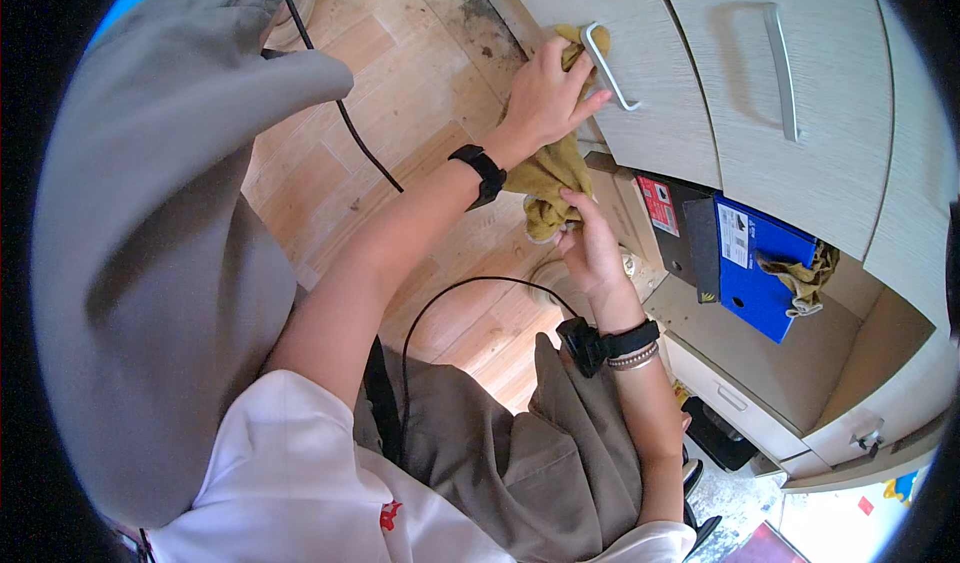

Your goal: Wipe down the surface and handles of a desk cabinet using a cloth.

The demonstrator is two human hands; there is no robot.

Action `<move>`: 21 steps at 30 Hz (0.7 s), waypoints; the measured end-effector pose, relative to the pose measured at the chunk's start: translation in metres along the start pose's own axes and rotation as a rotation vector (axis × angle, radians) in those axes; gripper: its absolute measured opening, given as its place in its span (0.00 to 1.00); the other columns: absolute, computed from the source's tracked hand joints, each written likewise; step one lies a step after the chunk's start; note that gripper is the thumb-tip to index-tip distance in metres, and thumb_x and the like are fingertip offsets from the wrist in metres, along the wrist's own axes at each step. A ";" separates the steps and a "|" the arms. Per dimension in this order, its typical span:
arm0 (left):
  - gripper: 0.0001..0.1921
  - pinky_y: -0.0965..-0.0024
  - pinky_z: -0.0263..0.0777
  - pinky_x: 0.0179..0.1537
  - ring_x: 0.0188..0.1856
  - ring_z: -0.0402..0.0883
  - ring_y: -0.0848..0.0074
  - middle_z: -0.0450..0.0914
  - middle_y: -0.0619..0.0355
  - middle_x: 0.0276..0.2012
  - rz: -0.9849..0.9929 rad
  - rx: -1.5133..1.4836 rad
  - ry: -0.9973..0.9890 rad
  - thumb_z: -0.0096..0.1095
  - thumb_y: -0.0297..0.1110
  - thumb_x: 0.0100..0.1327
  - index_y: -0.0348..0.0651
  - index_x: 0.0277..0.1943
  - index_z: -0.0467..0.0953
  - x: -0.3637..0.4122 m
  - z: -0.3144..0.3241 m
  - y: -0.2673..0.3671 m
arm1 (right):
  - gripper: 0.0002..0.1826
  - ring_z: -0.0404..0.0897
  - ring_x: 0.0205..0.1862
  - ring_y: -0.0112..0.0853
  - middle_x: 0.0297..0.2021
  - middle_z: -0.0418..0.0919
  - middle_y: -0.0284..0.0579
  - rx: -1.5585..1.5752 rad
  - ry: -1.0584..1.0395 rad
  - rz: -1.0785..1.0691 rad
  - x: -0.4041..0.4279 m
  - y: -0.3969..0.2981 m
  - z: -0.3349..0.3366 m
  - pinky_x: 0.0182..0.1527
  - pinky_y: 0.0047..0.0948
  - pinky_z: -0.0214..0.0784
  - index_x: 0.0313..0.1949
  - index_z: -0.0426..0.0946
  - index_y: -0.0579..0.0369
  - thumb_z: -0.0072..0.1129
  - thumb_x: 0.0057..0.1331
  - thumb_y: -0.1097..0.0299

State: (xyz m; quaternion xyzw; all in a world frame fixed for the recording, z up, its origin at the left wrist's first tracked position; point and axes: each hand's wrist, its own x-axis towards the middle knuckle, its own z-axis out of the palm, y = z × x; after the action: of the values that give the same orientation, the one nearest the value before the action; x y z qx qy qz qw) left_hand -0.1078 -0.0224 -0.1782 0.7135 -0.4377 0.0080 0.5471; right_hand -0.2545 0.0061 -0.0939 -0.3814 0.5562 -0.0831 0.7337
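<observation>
A mustard-yellow cloth [555, 169] hangs in folds by the lower drawer or door front. My left hand [551, 97] grips its upper end at the metal bar handle [611, 75], where part of the cloth shows behind the bar. The thumb of that hand reaches out beside the lower part of the handle. Below it, my right hand [592, 244] pinches the bunched lower end of the cloth between thumb and fingers. Its fingertips are partly hidden by the cloth.
An open shelf [772, 360] to the right holds a blue box file [757, 263], a black file [664, 225] and a crumpled brownish cloth [806, 278]. A second bar handle [784, 71] juts from the neighbouring front. A black cable [450, 285] loops near my right wrist above the wood-look floor [352, 180].
</observation>
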 end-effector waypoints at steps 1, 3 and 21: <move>0.24 0.59 0.63 0.42 0.43 0.66 0.51 0.60 0.39 0.44 -0.032 -0.010 -0.060 0.50 0.47 0.58 0.34 0.49 0.63 0.000 -0.002 0.002 | 0.16 0.71 0.42 0.27 0.40 0.72 0.39 0.003 0.013 -0.001 0.000 0.001 -0.001 0.44 0.27 0.64 0.45 0.66 0.57 0.50 0.58 0.66; 0.25 0.58 0.63 0.42 0.43 0.66 0.51 0.60 0.39 0.44 -0.083 -0.108 -0.054 0.49 0.45 0.58 0.32 0.50 0.61 -0.004 0.000 0.009 | 0.16 0.71 0.42 0.27 0.40 0.72 0.39 0.006 0.022 -0.005 0.001 0.001 -0.003 0.44 0.27 0.64 0.45 0.66 0.57 0.49 0.58 0.66; 0.22 0.56 0.58 0.48 0.48 0.61 0.52 0.59 0.40 0.47 -0.144 -0.110 0.183 0.49 0.39 0.57 0.31 0.50 0.61 0.002 0.004 0.003 | 0.15 0.73 0.41 0.28 0.39 0.74 0.41 0.016 0.041 -0.011 -0.001 0.003 0.001 0.44 0.25 0.65 0.44 0.67 0.60 0.49 0.58 0.67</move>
State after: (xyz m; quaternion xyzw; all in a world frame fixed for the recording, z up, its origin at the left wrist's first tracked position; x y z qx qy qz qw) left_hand -0.1103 -0.0268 -0.1767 0.7081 -0.3334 0.0100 0.6223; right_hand -0.2547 0.0089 -0.0952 -0.3768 0.5685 -0.0993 0.7246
